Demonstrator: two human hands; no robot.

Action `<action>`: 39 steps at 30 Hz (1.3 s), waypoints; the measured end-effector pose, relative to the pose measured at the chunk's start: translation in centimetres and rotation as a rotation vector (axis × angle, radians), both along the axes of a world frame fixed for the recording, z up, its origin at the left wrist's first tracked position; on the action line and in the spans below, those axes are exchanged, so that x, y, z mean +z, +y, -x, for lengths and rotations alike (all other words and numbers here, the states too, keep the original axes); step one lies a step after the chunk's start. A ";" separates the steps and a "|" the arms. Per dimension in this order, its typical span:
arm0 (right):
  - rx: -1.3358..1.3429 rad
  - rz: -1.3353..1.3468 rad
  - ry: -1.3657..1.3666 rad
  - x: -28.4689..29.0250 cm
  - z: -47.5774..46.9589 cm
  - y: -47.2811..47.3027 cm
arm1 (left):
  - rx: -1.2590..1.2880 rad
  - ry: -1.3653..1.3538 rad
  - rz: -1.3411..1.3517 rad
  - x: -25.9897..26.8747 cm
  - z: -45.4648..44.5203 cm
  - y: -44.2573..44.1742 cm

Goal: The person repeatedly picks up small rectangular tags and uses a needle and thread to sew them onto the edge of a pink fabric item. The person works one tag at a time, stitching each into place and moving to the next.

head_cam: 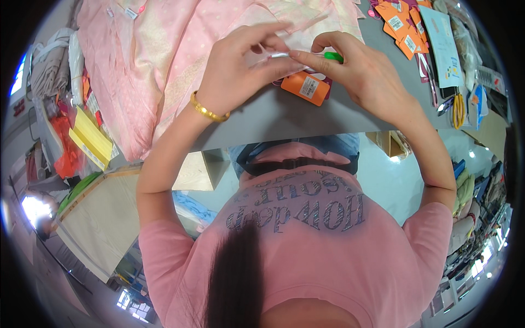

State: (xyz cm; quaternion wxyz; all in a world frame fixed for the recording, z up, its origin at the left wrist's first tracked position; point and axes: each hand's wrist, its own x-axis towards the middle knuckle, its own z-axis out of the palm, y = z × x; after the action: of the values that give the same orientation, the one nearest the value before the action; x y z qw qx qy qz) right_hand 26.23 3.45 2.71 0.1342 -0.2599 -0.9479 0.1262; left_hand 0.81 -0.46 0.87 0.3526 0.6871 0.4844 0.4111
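Note:
My left hand, with a gold bangle on its wrist, pinches sheer pink patterned fabric near its edge. A small white strip shows between the left thumb and fingers; its exact kind is unclear. My right hand grips a small tool with a green handle, its working end hidden by the fingers. The right fingertip reaches the white strip. Just below both hands, an orange hang tag with a printed label lies over a maroon one.
The grey tabletop ends close to my waist. At right are stacked orange tags, a pale blue printed packet and yellow-handled scissors. Folded yellow card and red plastic lie left. A wooden box stands below.

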 end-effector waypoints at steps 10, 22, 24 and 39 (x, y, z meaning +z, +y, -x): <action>-0.047 0.151 0.061 -0.4 -2.0 -0.6 | -0.051 -0.211 0.161 -0.7 0.6 1.2; -0.329 1.084 0.595 -1.3 1.3 1.4 | -0.022 -0.185 0.180 -1.6 0.1 0.9; -0.527 1.312 0.664 -1.4 0.7 1.6 | -0.069 -0.124 0.144 -1.8 0.1 0.9; -0.456 1.384 0.925 -0.2 4.6 2.1 | 0.045 -0.231 0.277 -2.6 1.2 -1.1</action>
State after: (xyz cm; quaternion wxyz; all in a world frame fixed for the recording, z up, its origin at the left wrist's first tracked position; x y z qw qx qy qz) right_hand 21.63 5.56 2.53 0.3401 -0.3898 -0.4326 0.7384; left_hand -0.41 -1.56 -1.76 0.4880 0.5691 0.5078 0.4245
